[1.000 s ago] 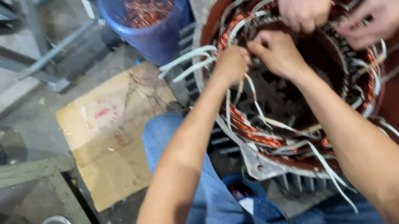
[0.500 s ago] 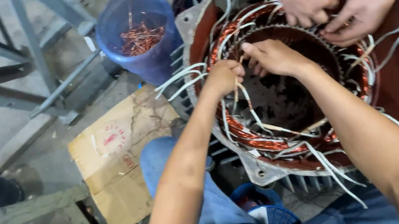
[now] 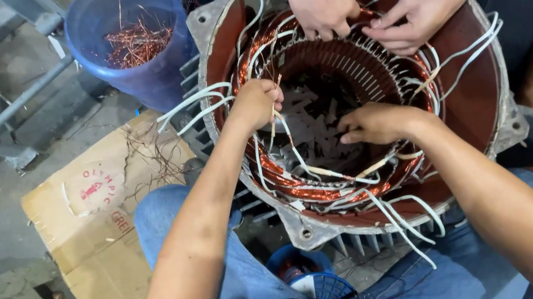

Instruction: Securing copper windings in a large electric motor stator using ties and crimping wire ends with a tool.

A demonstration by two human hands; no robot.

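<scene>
Both hands (image 3: 257, 104) (image 3: 378, 124) reach inside the motor stator (image 3: 482, 99), touching its copper windings (image 3: 302, 190).

We see copper-orange windings (image 3: 302, 190) with white sleeved leads (image 3: 392, 211) | rust-red motor housing (image 3: 471, 101) | blue bucket (image 3: 158, 81) at 11 o'clock | tan cardboard (image 3: 90, 236), red print

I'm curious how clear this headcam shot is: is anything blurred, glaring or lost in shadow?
Head view: lighting is even and soft, with no harsh glare; the copper windings of the round red-brown motor stator show a mild sheen. The left hand and right hand look fairly sharp, the blue plastic bucket of copper wire scraps too. The lower left corner and the right edge fall into dark shadow.
</scene>
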